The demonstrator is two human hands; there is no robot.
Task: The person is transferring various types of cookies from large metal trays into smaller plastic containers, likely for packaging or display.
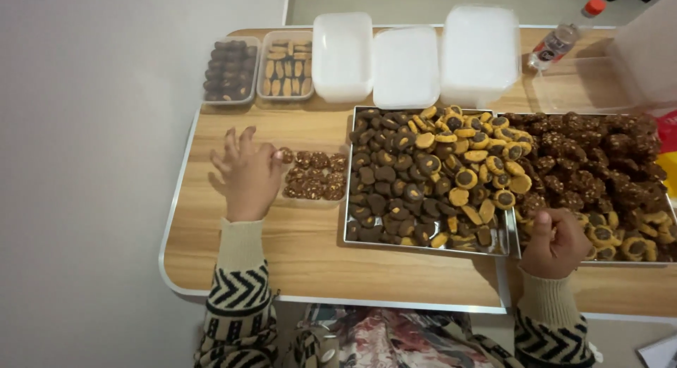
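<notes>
Your left hand (247, 172), fingers spread, sets a cookie (285, 155) at the clear box (314, 176) on the desk (282, 248). Your right hand (557, 242) is closed over cookies in the right tray (513, 244). A nudge could probably scatter the packed rows.

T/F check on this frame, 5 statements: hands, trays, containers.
1. The left hand is at the small clear container of nut-topped cookies. True.
2. The right hand rests on the bottle. False: it sits at the front edge of the right tray; the bottle lies at the back.
3. Two metal trays sit side by side. True: the left tray adjoins the right one.
4. All containers at the back are empty. False: two filled containers hold cookies.
5. The table is glass. False: wood-look top.
</notes>
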